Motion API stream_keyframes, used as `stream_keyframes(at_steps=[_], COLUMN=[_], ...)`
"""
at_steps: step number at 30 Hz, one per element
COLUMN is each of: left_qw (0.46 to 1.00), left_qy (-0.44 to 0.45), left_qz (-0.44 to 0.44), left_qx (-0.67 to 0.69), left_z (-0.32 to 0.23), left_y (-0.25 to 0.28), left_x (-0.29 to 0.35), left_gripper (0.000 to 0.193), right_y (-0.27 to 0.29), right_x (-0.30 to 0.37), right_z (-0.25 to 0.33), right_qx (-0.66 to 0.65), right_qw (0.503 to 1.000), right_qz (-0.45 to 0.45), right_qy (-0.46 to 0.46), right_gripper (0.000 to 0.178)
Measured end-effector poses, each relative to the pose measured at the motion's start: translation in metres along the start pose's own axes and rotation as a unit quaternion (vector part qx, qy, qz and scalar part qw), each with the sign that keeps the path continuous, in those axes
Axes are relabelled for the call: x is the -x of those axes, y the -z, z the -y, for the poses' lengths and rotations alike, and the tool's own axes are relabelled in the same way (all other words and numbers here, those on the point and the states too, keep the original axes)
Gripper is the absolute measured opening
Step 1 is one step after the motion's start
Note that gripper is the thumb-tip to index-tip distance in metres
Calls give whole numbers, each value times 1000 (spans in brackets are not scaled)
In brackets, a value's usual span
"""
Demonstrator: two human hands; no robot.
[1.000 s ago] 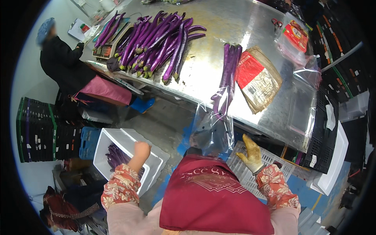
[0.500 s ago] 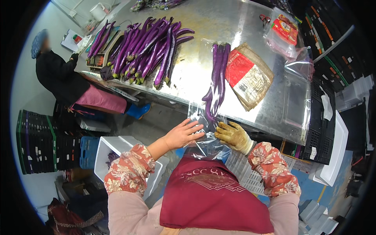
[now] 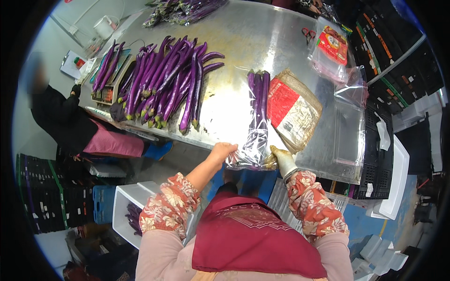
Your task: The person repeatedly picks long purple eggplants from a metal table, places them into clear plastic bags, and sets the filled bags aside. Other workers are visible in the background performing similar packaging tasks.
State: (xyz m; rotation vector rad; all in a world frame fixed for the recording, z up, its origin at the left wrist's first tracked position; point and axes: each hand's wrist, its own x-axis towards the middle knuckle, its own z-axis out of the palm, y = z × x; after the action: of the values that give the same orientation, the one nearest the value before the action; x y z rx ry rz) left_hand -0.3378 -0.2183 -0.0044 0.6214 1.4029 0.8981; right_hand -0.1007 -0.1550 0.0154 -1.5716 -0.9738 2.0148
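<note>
Long purple eggplants (image 3: 258, 93) lie side by side in a clear plastic bag (image 3: 253, 152) at the table's near edge, stems toward the far side. The bag's near part looks wide, wrinkled and shiny, and glare blurs the lower ends of the eggplants. My bare left hand (image 3: 223, 152) pinches the bag's near left corner. Opposite it, my gloved right hand (image 3: 281, 160) is closed on the near right side of the bag. Just right of the bundle lies a worn tan and red packing sack (image 3: 295, 110), flat on the metal table (image 3: 225, 100).
A big pile of loose eggplants (image 3: 164, 84) covers the table's left, beside a scale (image 3: 110, 91). Bagged eggplants (image 3: 183, 11) lie far back. Plastic packaging (image 3: 333, 47) and red scissors (image 3: 308, 35) are at far right. A person (image 3: 63, 110) stands left. Below is a white crate (image 3: 126, 199).
My hands have moved forward to the table edge and from lying flat-fingered on the bag to gripping its two sides. The bag's near end, which hung toward my apron, is now drawn up at the edge.
</note>
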Motion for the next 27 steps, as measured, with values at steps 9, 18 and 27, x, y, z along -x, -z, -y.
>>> stream_keyframes(at_steps=[9,18,27], left_qw=[955,731,859], left_qy=[-198,-340,-381], left_qz=[-214,59,14], left_qx=[-55,-589,-341], left_z=[-49,-24,-4], left_y=[11,-53,-43], left_x=[34,-5,-12], left_gripper=[21,56,56], right_y=[2,-17,-50], right_x=[-5,27,-20], right_z=[-5,18,7], right_qx=[2,286,412], right_qw=[999,873,841], right_qz=[-11,-196,-48], right_qy=[-36,345,347], right_gripper=[42,48,61])
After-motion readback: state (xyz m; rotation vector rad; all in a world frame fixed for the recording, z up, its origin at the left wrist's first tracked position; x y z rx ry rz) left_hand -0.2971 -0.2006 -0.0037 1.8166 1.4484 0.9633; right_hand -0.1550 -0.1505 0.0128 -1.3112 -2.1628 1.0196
